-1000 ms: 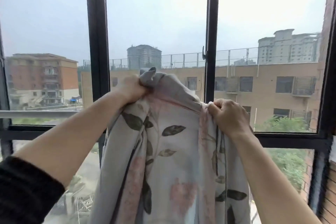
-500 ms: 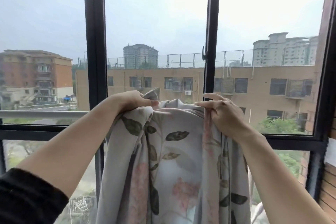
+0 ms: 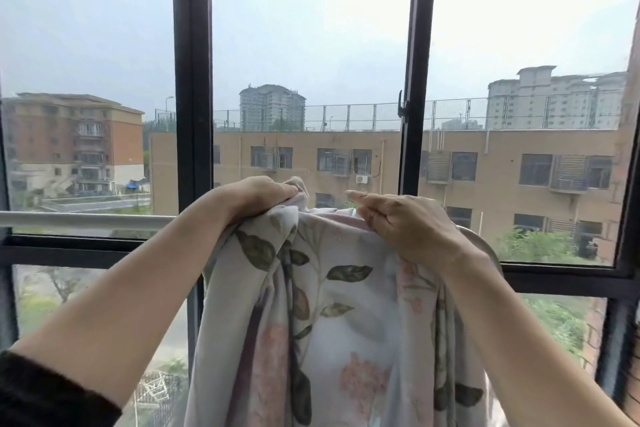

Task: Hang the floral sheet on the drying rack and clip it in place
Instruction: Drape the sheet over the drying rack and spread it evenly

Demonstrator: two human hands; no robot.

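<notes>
- Left edge, mid-height: pale rack rail crossing the dark window frame.
- Lower left corner: black sleeve.
- Centre: with left hand, grips bunched top edge of floral sheet, hanging to the bottom edge.
- Right of centre: with right hand, pinches the sheet's top at rail height.
- Beyond the glass: tan buildings, grey sky.

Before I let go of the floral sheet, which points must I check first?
1. Left hand grips the top of the floral sheet: ok.
2. Right hand pinches the top edge: ok.
3. Sheet lies over the white rail: cannot tell, the cloth hides it there.
4. Sheet spread flat: not ok, bunched between the hands.
5. Clips ready: cannot tell, none in view.
</notes>
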